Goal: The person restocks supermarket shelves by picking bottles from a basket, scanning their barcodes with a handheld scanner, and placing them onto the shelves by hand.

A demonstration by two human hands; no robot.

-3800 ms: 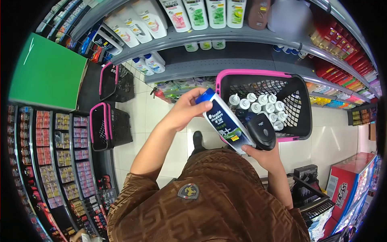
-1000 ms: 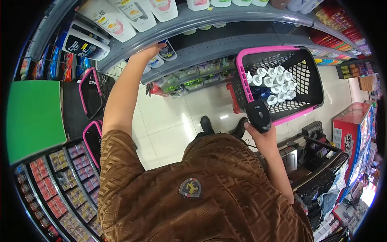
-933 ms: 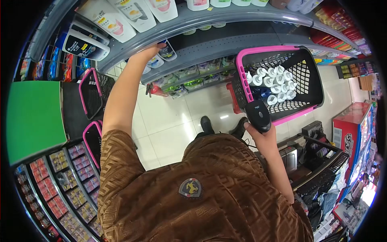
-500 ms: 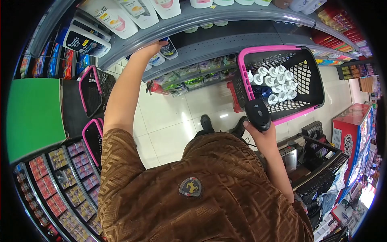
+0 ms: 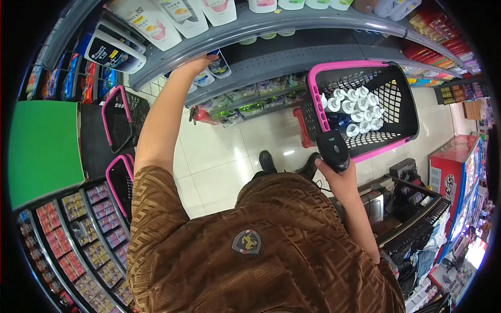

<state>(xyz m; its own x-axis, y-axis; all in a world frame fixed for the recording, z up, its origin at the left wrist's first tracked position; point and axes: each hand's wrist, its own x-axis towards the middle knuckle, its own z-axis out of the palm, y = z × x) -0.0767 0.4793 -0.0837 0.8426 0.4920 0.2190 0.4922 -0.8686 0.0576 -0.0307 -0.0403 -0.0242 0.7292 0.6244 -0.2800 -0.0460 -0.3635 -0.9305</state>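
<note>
My left hand [image 5: 197,65] reaches under the edge of the upper shelf [image 5: 261,23], with its fingers partly hidden at a dark blue bottle [image 5: 220,65] on the lower shelf [image 5: 282,58]. White-and-blue bottles [image 5: 203,78] stand just beside it. My right hand [image 5: 340,177] is wrapped round a black handheld scanner [image 5: 333,148], held in front of the near side of a black basket with a pink rim [image 5: 311,94]. Inside the basket are several bottles with white pump tops [image 5: 361,107] and something dark blue.
Large white shampoo bottles [image 5: 148,23] line the upper shelf. Two more black-and-pink baskets [image 5: 117,120] are at the left, beside a green panel [image 5: 44,151]. A red box [image 5: 454,167] stands at the right. Product racks [image 5: 73,245] fill the lower left.
Since the earliest frame, my left hand has left the blue-and-white bottle near the scanner and moved to the lower shelf. The view has shifted. Over the last second the hands have barely moved.
</note>
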